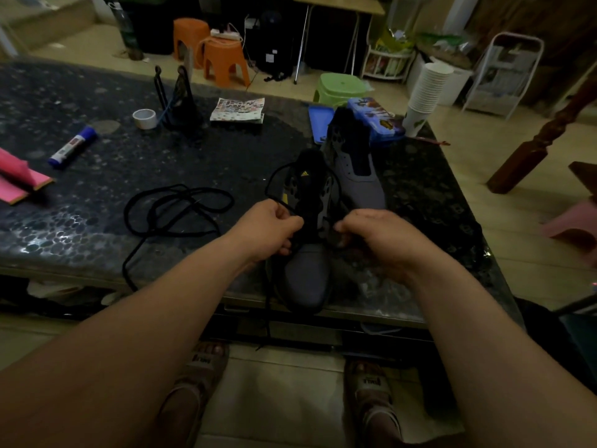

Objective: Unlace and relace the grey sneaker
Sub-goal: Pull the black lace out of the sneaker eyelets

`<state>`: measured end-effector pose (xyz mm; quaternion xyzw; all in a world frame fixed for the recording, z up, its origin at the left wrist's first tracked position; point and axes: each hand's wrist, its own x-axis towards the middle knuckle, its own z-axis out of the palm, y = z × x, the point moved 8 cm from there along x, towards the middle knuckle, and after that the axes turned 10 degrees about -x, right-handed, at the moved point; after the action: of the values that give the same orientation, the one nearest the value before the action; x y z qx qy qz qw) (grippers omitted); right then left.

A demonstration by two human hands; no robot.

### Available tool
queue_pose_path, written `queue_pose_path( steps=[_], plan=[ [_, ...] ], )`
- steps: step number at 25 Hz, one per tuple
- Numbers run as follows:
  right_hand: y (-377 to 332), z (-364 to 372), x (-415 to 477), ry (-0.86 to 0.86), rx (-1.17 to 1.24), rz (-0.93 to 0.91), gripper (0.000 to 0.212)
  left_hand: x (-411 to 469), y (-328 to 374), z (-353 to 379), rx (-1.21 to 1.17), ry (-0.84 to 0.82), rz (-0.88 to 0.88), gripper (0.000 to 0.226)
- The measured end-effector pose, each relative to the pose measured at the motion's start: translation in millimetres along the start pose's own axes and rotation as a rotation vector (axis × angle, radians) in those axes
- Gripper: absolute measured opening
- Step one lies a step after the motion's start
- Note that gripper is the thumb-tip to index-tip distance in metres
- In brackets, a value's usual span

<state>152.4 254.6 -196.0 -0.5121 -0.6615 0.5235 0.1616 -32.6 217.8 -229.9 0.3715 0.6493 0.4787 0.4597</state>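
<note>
A grey sneaker (pixel 308 279) stands at the table's front edge, toe toward me, with a black tongue and a yellow logo. My left hand (pixel 265 227) pinches a black lace (pixel 274 181) at the sneaker's left eyelets. On the right side, my right hand (pixel 374 237) pinches the lace's other part. The lace loops up around the sneaker's collar, and one end hangs down over the table edge. A second grey sneaker (pixel 355 169) stands just behind, without a lace. A loose black lace (pixel 177 205) lies coiled on the table to the left.
The dark speckled table (pixel 97 176) carries a glue stick (pixel 72 147), a tape roll (pixel 144 118), a black stand (pixel 181 98), a patterned booklet (pixel 238 109), a blue case (pixel 374 122) and pink paper (pixel 19 179). Stacked paper cups (pixel 423 92) stand at the far right corner. Stools stand beyond.
</note>
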Motion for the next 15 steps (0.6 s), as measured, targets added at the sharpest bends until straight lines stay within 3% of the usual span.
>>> queue_pose_path(
  steps=[3,5,8,11,13,15],
  plan=[
    [12.8,-8.1,-25.4,-0.157,-0.063,0.107,0.032,1.7,-1.6,-2.3,0.011,0.017,0.018,0.017],
    [17.9,-8.5,-19.8,-0.074,-0.179,0.158,0.027,3.7,-3.5,-1.8,0.015,0.021,0.016,0.018],
    [-0.3,0.6,6.2,0.086,-0.289,0.069,0.056,3.6,-2.9,-1.9,0.036,0.026,0.03,0.018],
    [-11.0,12.1,21.4,0.091,-0.383,-0.07,0.047,2.4,-0.9,-1.3,0.059,0.023,0.052,0.018],
    [-13.7,7.7,13.0,0.098,-0.259,-0.089,0.035,3.9,-2.1,-1.6,0.069,0.022,0.053,0.018],
    [-15.2,-8.7,-0.3,0.179,0.138,-0.084,0.032,6.3,-3.5,-2.9,0.07,0.016,0.047,0.02]
  ],
)
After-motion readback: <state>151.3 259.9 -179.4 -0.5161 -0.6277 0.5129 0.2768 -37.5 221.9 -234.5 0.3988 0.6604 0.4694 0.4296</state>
